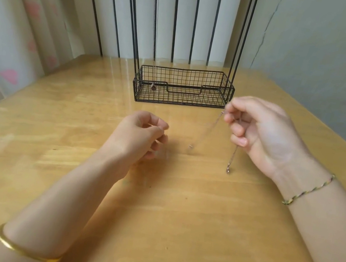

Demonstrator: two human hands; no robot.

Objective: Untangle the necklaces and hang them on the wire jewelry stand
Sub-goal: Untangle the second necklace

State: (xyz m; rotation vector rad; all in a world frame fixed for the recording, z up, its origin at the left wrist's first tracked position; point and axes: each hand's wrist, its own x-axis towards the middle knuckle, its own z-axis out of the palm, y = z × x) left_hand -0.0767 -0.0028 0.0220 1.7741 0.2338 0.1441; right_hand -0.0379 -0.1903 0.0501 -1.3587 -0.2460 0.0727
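The left hand [141, 134] at nine o'clock has curled fingers, though blur hides whether it pinches a strand, so it is best held slack while the right hand [259, 131] at three o'clock, pinching the necklace [231, 161] whose ends dangle above the table [175, 222], lifts gently toward the stand [183, 80] at twelve.

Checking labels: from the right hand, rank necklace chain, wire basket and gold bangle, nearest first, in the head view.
1. necklace chain: pinched in the right hand.
2. wire basket: just behind it.
3. gold bangle: on left forearm.
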